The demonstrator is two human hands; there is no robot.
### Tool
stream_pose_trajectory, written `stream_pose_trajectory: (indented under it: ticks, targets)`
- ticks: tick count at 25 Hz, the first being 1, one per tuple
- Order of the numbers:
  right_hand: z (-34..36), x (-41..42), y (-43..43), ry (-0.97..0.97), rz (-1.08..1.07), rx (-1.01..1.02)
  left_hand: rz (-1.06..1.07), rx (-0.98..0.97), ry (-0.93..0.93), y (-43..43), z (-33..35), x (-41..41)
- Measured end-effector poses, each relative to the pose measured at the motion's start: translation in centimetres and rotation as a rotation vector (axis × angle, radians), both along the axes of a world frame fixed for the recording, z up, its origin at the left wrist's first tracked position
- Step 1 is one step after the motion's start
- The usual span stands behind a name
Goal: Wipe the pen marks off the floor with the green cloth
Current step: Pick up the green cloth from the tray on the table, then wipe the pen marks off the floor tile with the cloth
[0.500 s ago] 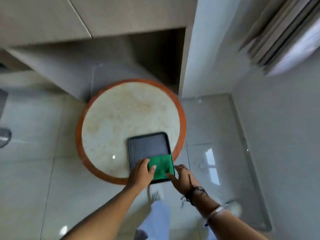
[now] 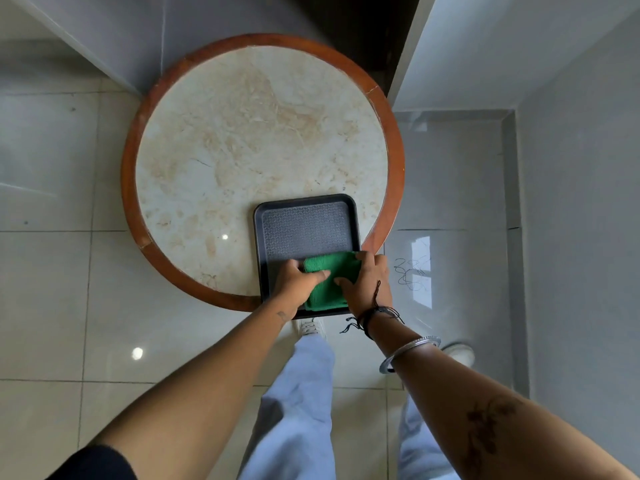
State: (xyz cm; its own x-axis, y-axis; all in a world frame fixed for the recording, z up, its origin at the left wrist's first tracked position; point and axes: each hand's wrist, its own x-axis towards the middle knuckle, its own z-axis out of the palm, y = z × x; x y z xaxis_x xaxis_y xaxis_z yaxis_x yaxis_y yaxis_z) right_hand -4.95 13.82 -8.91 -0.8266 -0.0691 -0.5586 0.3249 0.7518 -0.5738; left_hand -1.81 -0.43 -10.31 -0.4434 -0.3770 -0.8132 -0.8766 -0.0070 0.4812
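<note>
A folded green cloth (image 2: 329, 289) lies in the near right corner of a dark tray (image 2: 304, 226) on a round marble table (image 2: 242, 133). My left hand (image 2: 296, 282) grips the cloth's left edge, thumb on top. My right hand (image 2: 369, 284) holds its right side, fingers curled over the far corner. Dark pen scribbles (image 2: 410, 275) mark the glossy floor tile just right of the table, close to my right hand.
The table has a wooden rim (image 2: 130, 188) and stands against a grey wall corner (image 2: 401, 64). A wall runs along the right side (image 2: 571, 202). My legs in light trousers (image 2: 304, 393) and white shoes stand on the tiled floor below the tray.
Both hands have closed onto the green cloth; before, they only reached toward it. The camera has moved closer and lower over the table.
</note>
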Motion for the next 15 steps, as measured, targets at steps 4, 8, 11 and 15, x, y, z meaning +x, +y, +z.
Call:
stream_pose_trajectory:
  ticks: [4,8,11,15]
  targets:
    - [1.3,-0.9,2.3,-0.05,-0.096,-0.184,-0.162,-0.024,0.068,1.6,4.2,-0.4]
    - [3.1,-3.0,6.9,-0.312,-0.175,-0.468,-0.075,0.074,0.237,4.6,8.7,-1.4]
    - [3.8,-4.6,12.6,-0.545,-0.233,-0.947,0.056,0.387,0.3,8.1,10.3,-2.7]
    - [1.6,-5.4,20.8,-0.629,-0.246,-1.09,0.085,0.556,0.252,16.1,7.1,-4.7]
